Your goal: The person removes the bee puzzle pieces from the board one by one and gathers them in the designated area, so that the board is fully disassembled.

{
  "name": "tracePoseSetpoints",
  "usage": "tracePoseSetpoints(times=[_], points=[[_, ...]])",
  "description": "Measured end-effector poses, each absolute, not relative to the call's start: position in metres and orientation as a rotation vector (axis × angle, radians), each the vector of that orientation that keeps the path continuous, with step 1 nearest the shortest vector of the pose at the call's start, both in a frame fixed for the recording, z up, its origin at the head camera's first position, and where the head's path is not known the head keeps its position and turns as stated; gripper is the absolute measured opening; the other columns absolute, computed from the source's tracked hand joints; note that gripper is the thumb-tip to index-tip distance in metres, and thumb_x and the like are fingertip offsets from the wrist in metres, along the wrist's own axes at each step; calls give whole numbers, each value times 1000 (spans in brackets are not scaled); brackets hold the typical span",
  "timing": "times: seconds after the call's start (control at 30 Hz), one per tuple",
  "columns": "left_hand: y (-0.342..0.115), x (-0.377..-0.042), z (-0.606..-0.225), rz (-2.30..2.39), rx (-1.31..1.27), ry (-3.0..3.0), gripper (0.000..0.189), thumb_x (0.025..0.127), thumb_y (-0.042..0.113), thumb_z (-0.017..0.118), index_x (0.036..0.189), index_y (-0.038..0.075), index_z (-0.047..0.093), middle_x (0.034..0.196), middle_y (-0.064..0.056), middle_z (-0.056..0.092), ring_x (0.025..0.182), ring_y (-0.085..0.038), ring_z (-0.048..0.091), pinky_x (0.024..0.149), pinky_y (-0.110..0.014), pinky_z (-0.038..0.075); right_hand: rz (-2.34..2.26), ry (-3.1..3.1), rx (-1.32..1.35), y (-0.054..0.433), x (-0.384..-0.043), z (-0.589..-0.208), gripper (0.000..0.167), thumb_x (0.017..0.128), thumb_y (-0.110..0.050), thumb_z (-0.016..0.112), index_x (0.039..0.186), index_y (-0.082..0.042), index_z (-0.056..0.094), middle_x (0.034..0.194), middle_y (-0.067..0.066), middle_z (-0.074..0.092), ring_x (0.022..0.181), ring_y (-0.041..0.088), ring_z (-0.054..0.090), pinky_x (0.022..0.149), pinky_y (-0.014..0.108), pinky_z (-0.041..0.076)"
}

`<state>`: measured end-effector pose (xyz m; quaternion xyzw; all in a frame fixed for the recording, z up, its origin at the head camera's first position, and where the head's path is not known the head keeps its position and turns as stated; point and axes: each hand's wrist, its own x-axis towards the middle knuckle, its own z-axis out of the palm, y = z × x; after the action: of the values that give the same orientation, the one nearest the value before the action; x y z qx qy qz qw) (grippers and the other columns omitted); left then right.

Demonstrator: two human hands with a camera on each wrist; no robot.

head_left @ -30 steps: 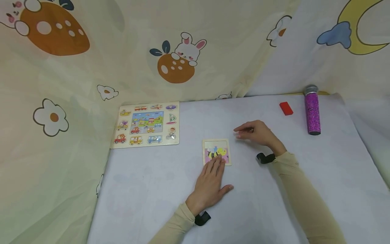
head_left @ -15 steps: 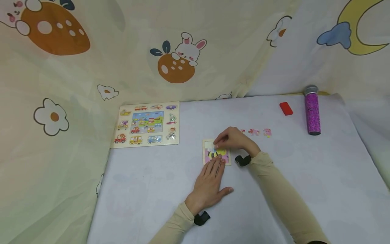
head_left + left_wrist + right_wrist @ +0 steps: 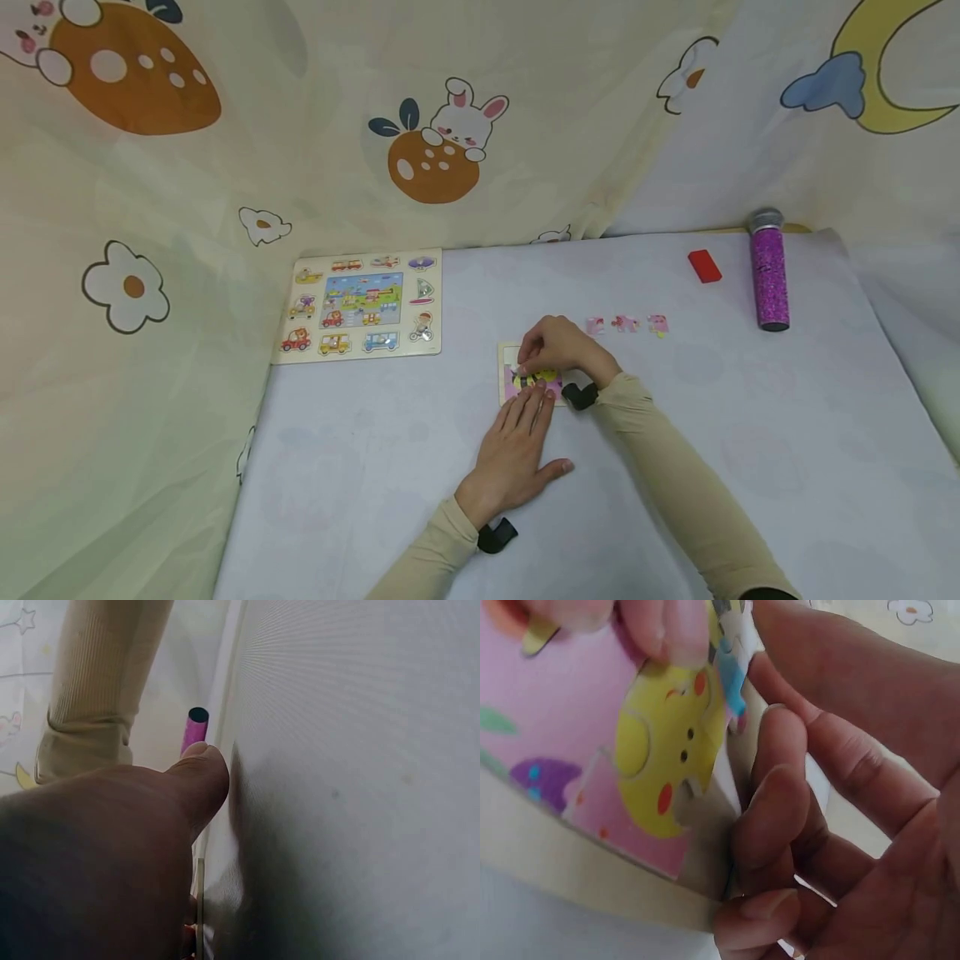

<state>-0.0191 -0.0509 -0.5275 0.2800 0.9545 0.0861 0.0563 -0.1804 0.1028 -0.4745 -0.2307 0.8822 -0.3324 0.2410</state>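
Observation:
A small square wooden jigsaw puzzle (image 3: 508,353) with a bee picture lies on the white table. My left hand (image 3: 510,462) rests flat with fingertips on its lower part, thumb spread; in the left wrist view that thumb (image 3: 199,780) stands close to the tabletop. Over the puzzle's upper part, my right hand (image 3: 562,343) pinches a puzzle piece, mostly hidden by the fingers. The right wrist view shows the right fingertips at the edge of the yellow bee's face (image 3: 660,750), beside the tray's uncovered part, with the left fingertips (image 3: 679,637) pressing on the picture.
Several pink loose puzzle pieces (image 3: 625,323) lie in a row right of the puzzle. A larger vehicle puzzle board (image 3: 307,312) is at the back left. A red block (image 3: 705,267) and a purple glittery microphone (image 3: 770,279) lie at the back right. Printed curtain (image 3: 315,167) borders the table.
My right hand has moved left from beside the puzzle to over its upper part, uncovering the row of loose pieces. My left hand stays in place.

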Motion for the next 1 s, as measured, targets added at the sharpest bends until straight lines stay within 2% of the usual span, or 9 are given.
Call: tracePoseSetpoints(times=[0.23,0.63,1.0], points=[[-51,-19,-530,267,871,2914,98,102,71,51,170,7,21,176,-11,26,164,-27,22,132,-42,22,-854,2413,-604,98,-179,-474,21,80,-23,94,86,-11,79,76,-1,71,66,10,58,62,25,46],[-52,-20,-528,256,882,2924,99,101,70,54,170,8,20,175,-10,27,163,-27,22,132,-42,22,-801,2447,-546,94,-172,-472,29,77,-21,96,94,-9,75,90,6,70,80,17,59,73,30,48],[-52,-20,-526,231,879,2928,100,100,71,54,170,9,19,175,-9,27,163,-26,23,132,-41,23,-797,2483,-559,92,-167,-472,28,78,-18,94,93,-10,73,90,5,68,81,18,60,76,32,51]])
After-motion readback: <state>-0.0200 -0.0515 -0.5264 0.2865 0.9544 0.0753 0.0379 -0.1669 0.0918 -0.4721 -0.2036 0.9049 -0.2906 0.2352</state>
